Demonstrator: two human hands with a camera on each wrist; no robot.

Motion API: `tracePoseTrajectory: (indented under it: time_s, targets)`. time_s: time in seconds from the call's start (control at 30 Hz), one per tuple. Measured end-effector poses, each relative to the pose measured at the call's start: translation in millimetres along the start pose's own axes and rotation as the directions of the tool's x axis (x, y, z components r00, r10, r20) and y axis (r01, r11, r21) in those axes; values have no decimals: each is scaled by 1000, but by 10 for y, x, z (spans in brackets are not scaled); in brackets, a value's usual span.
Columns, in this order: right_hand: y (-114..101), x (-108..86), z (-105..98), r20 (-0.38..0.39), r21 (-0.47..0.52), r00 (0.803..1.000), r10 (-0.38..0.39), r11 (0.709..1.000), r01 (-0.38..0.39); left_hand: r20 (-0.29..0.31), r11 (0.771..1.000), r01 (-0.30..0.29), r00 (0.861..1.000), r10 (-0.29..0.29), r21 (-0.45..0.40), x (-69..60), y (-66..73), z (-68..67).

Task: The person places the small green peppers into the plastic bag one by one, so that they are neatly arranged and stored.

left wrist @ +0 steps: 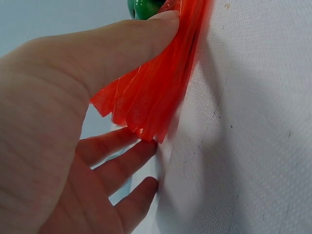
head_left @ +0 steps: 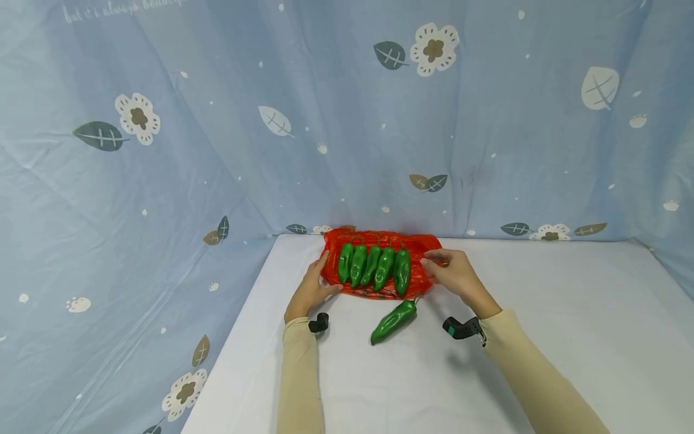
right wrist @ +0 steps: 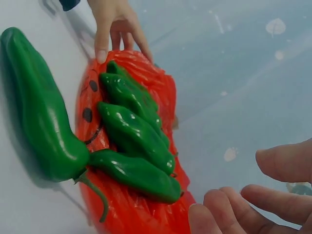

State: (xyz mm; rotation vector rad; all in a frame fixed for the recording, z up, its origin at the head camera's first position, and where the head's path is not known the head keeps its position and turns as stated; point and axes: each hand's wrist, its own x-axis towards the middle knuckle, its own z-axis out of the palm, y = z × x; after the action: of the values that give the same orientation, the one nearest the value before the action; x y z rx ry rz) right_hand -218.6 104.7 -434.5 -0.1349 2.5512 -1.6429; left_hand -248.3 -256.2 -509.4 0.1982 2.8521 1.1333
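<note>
A red plastic bag (head_left: 420, 244) lies flat on the white table with several green peppers (head_left: 372, 265) side by side on top of it. In the right wrist view, black face-like markings show on the bag. My left hand (head_left: 310, 290) is at the bag's left end, thumb and fingers spread apart; the left wrist view shows its thumb against the red plastic (left wrist: 146, 102) and fingertips by the bag's edge. At the right end, my right hand (head_left: 456, 274) has loosely bent fingers, with nothing seen between them in the right wrist view. One loose green pepper (head_left: 394, 321) lies in front of the bag.
A blue curtain (head_left: 347, 120) with flowers and leaves hangs behind and to the left of the white table (head_left: 569, 313). Each wrist carries a black strap-on camera; the right one (head_left: 461, 328) hangs over the table.
</note>
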Motion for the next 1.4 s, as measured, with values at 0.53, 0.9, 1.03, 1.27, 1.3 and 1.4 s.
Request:
tracePoseTrajectory:
  time_s: [0.53,0.9,1.03,1.27,1.3,1.4]
  targets:
    - [202,-232,10,17,63,996,84,994,-85,-1,1000,-7,1000,7,-15,-4,-28,2]
    - [386,-341,114,52,101,988,148,983,-152,8,1000,13,1000,-13,-14,6,-1,-1]
    - [429,-387,169,79,100,986,148,983,-155,8,1000,14,1000,-14,-7,9,12,-3]
    - [499,-423,298,109,102,982,152,981,-163,-1,1000,1,1000,-1,-6,5,7,2]
    - [510,-426,320,110,105,982,153,981,-165,-2,1000,0,1000,0,-7,6,5,2]
    - [533,-448,378,125,121,979,162,977,-177,-1,1000,-8,1000,8,-7,8,-1,-2]
